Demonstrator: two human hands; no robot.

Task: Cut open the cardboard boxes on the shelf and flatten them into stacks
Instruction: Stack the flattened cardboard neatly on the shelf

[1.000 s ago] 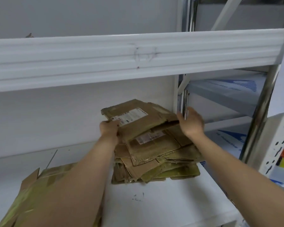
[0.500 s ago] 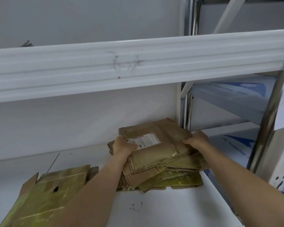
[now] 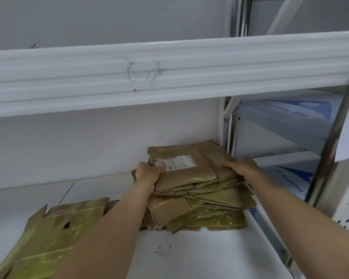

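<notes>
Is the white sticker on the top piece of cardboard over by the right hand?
No, the white sticker lies at the left end of the top piece of cardboard, touching the left hand; the right hand presses the other end.

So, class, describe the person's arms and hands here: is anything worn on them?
Both forearms are bare up to the frame edge, with no sleeve in view. The left hand and right hand wear no gloves, and no watch, ring or band is visible.

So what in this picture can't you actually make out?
Head view only:
- Print on the white shipping label: too small and blurred; the left hand covers its corner.
- Lower sheets of the brown flattened cardboard stack: hidden under the top piece.
- Taped yellowish cardboard box: cut off by the frame's bottom-left edge, partly behind the left forearm.
</notes>
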